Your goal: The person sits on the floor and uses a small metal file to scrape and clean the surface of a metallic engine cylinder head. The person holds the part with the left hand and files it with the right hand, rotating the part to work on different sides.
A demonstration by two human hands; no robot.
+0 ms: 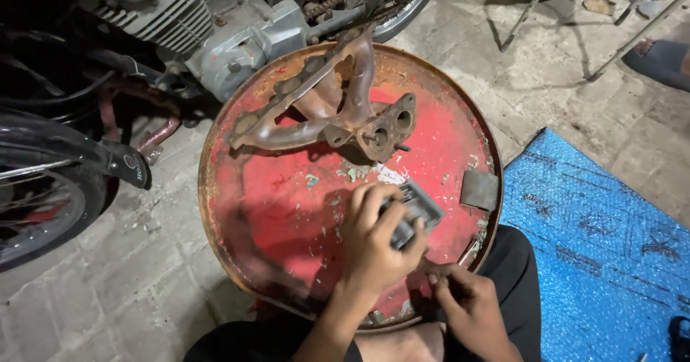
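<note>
Right now left hand (pixel 374 243) clamps a small grey metal part (pixel 415 212) steady on the drum top (pixel 273 211) nr its near edge; right hand (pixel 467 301) loosely curled, pinching sth tiny, can't tell what.

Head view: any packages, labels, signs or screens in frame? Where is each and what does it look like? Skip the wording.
Label on black motorcycle part: left of the red drum top, small pale lettering on a black rounded piece.
Blue sheet: on the floor at right, blue with a faint darker pattern; packaging or mat, cannot tell.
No signs or screens in view.
The grey block in the left hand shows no label.
</note>
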